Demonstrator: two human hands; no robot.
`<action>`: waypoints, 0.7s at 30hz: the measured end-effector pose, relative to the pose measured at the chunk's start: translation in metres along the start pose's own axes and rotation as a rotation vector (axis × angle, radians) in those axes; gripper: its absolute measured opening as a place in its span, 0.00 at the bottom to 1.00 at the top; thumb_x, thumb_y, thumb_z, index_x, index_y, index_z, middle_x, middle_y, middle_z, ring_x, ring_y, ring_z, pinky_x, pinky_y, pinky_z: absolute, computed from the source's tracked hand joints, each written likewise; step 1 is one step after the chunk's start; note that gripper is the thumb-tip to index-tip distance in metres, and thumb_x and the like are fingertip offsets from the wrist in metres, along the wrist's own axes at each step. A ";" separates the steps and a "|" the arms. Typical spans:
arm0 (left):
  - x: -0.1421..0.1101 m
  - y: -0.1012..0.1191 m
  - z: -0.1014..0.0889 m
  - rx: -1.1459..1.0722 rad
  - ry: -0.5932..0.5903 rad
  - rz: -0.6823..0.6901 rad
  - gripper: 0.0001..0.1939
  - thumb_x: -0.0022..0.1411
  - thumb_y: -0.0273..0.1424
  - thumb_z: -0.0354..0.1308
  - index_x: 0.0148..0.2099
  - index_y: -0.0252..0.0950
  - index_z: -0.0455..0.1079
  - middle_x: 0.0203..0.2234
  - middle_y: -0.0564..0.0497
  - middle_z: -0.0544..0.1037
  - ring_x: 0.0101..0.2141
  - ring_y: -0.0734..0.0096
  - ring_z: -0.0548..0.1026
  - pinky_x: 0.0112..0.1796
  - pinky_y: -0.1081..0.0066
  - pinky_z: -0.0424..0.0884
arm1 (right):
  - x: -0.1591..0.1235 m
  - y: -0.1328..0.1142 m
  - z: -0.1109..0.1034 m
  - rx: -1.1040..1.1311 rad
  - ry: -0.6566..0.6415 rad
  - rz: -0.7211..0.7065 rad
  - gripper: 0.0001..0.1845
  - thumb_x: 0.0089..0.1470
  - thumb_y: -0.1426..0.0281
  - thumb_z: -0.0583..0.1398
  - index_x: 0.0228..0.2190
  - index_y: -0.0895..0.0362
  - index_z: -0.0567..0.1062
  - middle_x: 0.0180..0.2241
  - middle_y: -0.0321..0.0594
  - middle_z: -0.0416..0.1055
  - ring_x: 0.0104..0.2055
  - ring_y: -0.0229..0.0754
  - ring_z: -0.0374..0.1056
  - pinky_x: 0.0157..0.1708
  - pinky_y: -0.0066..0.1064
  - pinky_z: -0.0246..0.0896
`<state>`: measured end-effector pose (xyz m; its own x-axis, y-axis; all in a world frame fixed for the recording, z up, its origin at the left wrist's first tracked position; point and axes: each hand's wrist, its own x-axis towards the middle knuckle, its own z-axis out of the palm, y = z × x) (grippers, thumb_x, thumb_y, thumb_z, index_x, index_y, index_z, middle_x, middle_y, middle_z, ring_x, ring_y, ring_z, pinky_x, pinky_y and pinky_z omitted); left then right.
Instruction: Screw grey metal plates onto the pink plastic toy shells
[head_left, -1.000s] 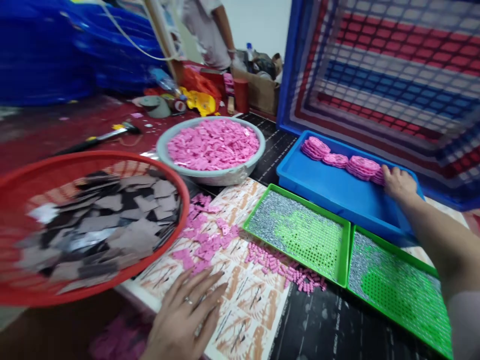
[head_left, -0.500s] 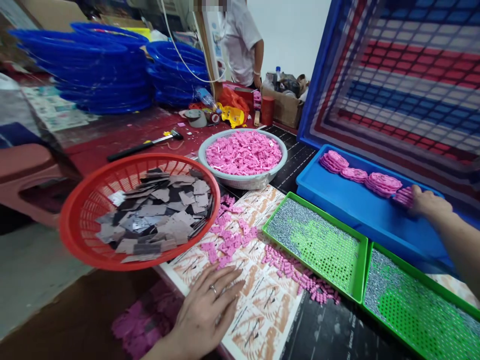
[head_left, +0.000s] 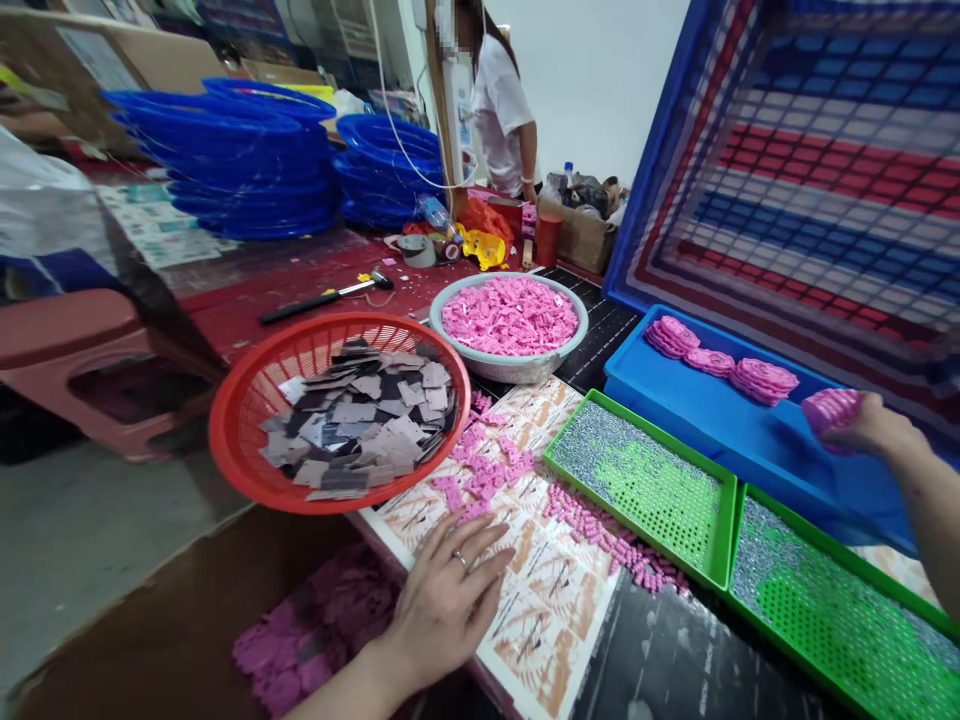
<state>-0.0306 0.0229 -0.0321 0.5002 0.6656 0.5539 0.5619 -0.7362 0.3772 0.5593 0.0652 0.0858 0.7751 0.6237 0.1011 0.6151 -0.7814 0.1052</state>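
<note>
My right hand [head_left: 877, 430] is closed around a stack of pink plastic pieces [head_left: 829, 408], held tilted over the right part of a blue tray [head_left: 697, 395]. Other pink stacks [head_left: 763, 381] lie in a row along the tray's far side. My left hand [head_left: 454, 590] rests at the near edge of a patterned board [head_left: 540, 620], fingers stretched out and holding nothing. Just beyond its fingertips are loose flat pink pieces [head_left: 487, 470]. Small pink cylindrical pieces [head_left: 615, 545] lie in a band to the right of it.
A red basket [head_left: 232, 450] holds grey and dark flat plates. Behind stands a grey bowl [head_left: 510, 368] of pink pieces. Two green trays [head_left: 551, 455] contain small metal parts. A hammer [head_left: 330, 297], stacked blue baskets [head_left: 247, 170] and a person [head_left: 506, 110] are farther back.
My right hand has drawn the pink stack away from the row and toward me, tilting it. My left hand stays on the board. The view has swung left.
</note>
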 end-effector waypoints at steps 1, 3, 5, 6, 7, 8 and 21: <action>0.000 0.000 0.000 0.004 -0.004 0.006 0.13 0.62 0.27 0.51 0.44 0.43 0.75 0.46 0.51 0.78 0.52 0.62 0.70 0.58 0.53 0.58 | -0.008 -0.001 -0.007 0.046 0.008 0.021 0.42 0.35 0.54 0.67 0.50 0.61 0.65 0.33 0.63 0.73 0.37 0.62 0.74 0.29 0.44 0.67; 0.002 0.000 0.000 0.018 0.000 0.022 0.14 0.62 0.27 0.50 0.43 0.42 0.75 0.45 0.50 0.78 0.51 0.62 0.70 0.58 0.53 0.58 | -0.029 -0.007 -0.023 0.144 0.016 0.056 0.46 0.36 0.51 0.65 0.53 0.61 0.62 0.38 0.64 0.73 0.43 0.64 0.73 0.34 0.44 0.69; 0.004 0.001 0.000 0.037 -0.003 0.049 0.14 0.62 0.27 0.50 0.43 0.42 0.75 0.45 0.50 0.78 0.51 0.62 0.70 0.57 0.53 0.59 | -0.058 -0.015 -0.039 0.249 0.054 0.046 0.50 0.36 0.48 0.64 0.56 0.59 0.59 0.43 0.62 0.72 0.47 0.62 0.71 0.40 0.43 0.69; 0.005 0.001 0.000 0.046 -0.003 0.065 0.13 0.61 0.27 0.51 0.43 0.42 0.75 0.45 0.50 0.78 0.51 0.62 0.70 0.56 0.53 0.60 | -0.076 -0.020 -0.046 0.298 0.079 0.034 0.51 0.36 0.47 0.64 0.57 0.57 0.57 0.45 0.59 0.72 0.48 0.60 0.71 0.42 0.43 0.69; 0.006 0.001 0.000 0.053 -0.004 0.083 0.13 0.61 0.27 0.51 0.43 0.41 0.75 0.45 0.50 0.78 0.51 0.62 0.71 0.56 0.53 0.61 | -0.097 -0.025 -0.052 0.338 0.099 0.011 0.51 0.36 0.46 0.64 0.58 0.53 0.56 0.47 0.55 0.71 0.49 0.59 0.71 0.44 0.42 0.69; 0.007 0.001 -0.001 0.060 -0.011 0.098 0.13 0.61 0.26 0.51 0.43 0.41 0.75 0.45 0.49 0.78 0.50 0.61 0.71 0.55 0.53 0.62 | -0.121 -0.030 -0.057 0.374 0.119 -0.012 0.52 0.34 0.45 0.65 0.58 0.50 0.55 0.48 0.52 0.71 0.49 0.58 0.71 0.45 0.43 0.69; 0.025 0.051 0.000 -0.372 -0.178 0.189 0.17 0.66 0.33 0.50 0.56 0.36 0.66 0.55 0.42 0.69 0.56 0.62 0.67 0.56 0.58 0.65 | -0.378 -0.013 -0.003 0.263 0.071 -1.003 0.47 0.52 0.75 0.56 0.64 0.38 0.37 0.55 0.43 0.64 0.57 0.54 0.64 0.55 0.49 0.65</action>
<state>0.0111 0.0020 0.0010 0.6952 0.5018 0.5146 0.1907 -0.8191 0.5410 0.2577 -0.1604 0.0497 -0.1150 0.9828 0.1449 0.9914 0.1226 -0.0452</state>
